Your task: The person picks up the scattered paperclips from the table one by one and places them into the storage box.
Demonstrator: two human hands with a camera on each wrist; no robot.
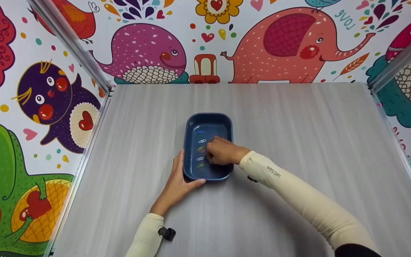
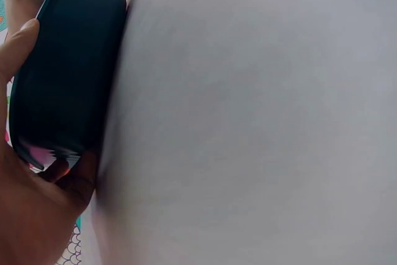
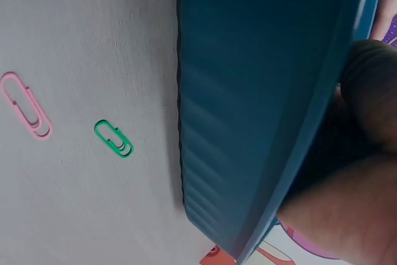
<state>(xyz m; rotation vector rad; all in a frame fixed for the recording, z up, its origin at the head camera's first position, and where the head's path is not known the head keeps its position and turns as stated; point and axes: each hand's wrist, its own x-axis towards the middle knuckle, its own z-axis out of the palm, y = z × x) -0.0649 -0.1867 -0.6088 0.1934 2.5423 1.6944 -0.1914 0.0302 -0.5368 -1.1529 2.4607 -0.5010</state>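
Observation:
A dark blue rectangular tray with raised walls stands on the table. Inside it, several coloured paper clips lie in a column down the middle. My left hand grips the tray's near left corner, thumb along the near wall and fingers against the left side. Over the right wall reaches my right hand, its fingers curled down inside the tray beside the clips. Its fingertips are hidden, so I cannot tell whether they pinch a clip. In the right wrist view, a pink paper clip and a green paper clip lie outside the tray.
The pale grey wood-grain table extends around the tray. Printed cartoon panels rise at its back and sides, with metal rails at the corners. Small black wrist devices sit on both sleeves.

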